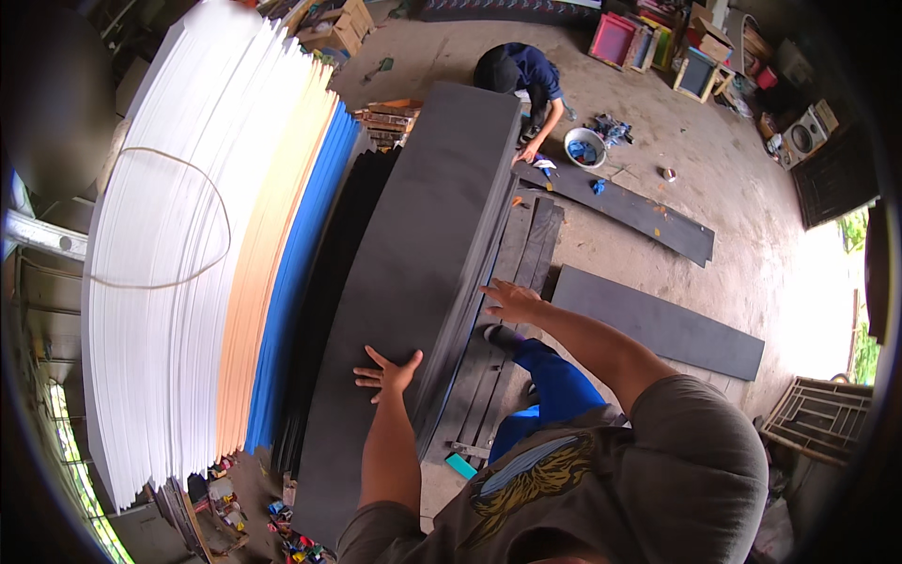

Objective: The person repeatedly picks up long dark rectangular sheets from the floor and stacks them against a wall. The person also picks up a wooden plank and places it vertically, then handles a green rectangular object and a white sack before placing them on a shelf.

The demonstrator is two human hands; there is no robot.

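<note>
Up close, the person stands beside a tall stack of sheets and has both hands on the top dark grey board (413, 273). The left hand (387, 372) lies flat on the board's broad face near its near end, fingers spread wide and thumb out, gripping nothing; the forearm runs straight up from the lower edge. The right hand (509, 299) reaches further along, arm nearly straight, its fingers open and curled lightly over the board's right edge, pressing against it rather than closed around it.

The board is long, matte and smooth, with a thick squared edge, and it stretches from near the person away toward the far end of the room. To its left lie thin black sheets (329, 291), then a band of blue sheets (299, 273), a band of pale orange sheets (271, 263), and a deep pile of white sheets (178, 263) with a loop of cord (160, 216) lying on top. All show as fine stacked layers.

To the right, below the board, dark planks (526, 254) lie on the concrete floor (714, 169), and the person's blue trouser leg (554, 385) and dark shoe stand on them. 2 more long grey boards (658, 324) lie flat further right. At the far end another person (526, 80) in a dark blue top crouches by a white bowl (584, 148), one hand down on a board. Coloured frames and boxes (658, 42) crowd the far wall.
</note>
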